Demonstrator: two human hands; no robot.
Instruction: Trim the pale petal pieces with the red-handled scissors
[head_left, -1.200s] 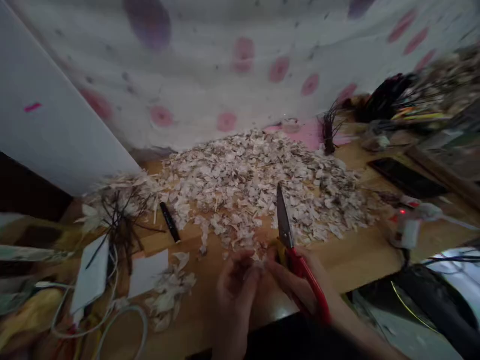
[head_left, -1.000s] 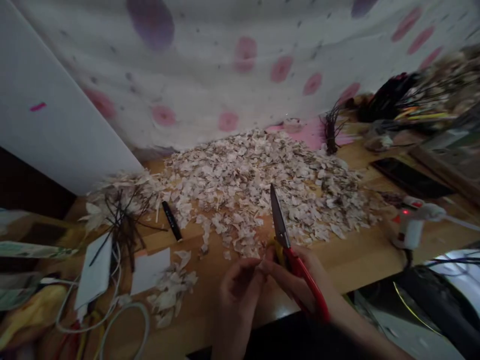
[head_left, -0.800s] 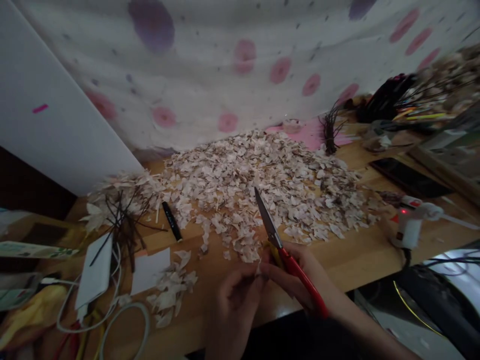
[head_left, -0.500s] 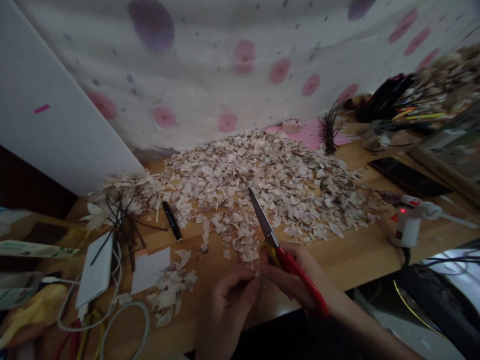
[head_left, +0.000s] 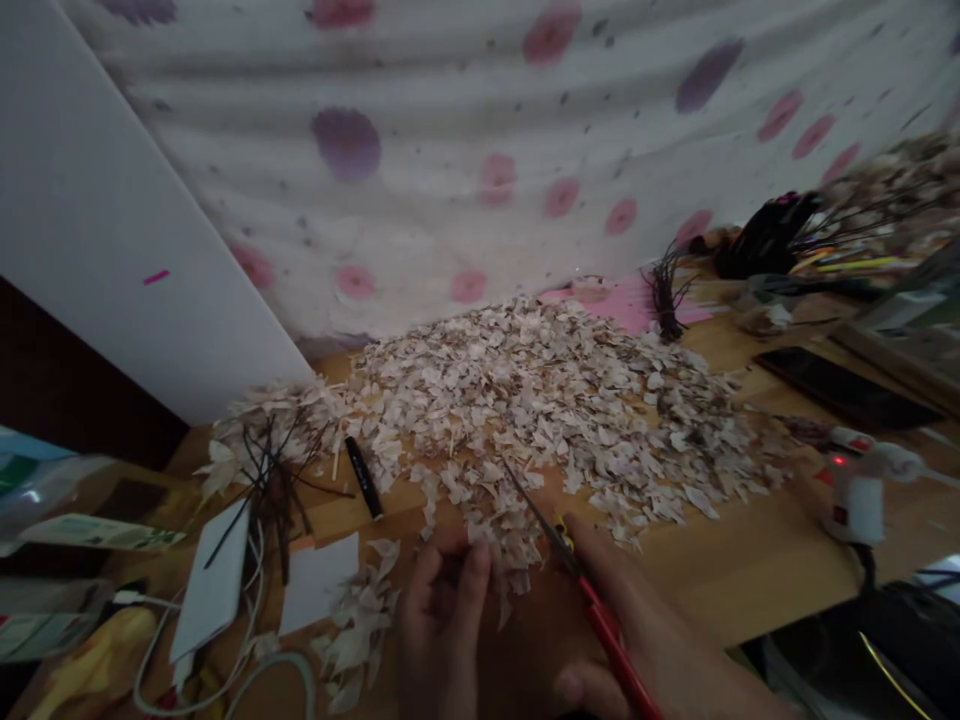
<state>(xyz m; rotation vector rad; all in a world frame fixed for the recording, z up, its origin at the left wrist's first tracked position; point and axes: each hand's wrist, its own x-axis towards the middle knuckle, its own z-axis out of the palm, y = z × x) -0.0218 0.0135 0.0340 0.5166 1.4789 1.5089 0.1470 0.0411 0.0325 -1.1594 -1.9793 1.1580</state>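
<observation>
Free room: bare strip of wooden table [head_left: 750,575] at near right, between the scrap pile and the table edge. Obstacles: wide heap of pale cut scraps [head_left: 540,400] fills the middle and far side up to the spotted cloth [head_left: 450,150]; black marker [head_left: 364,477], dark twigs [head_left: 274,480] and white cables [head_left: 247,660] crowd the near left; glue gun [head_left: 855,495] stands at right; phone [head_left: 847,385] lies far right.
</observation>
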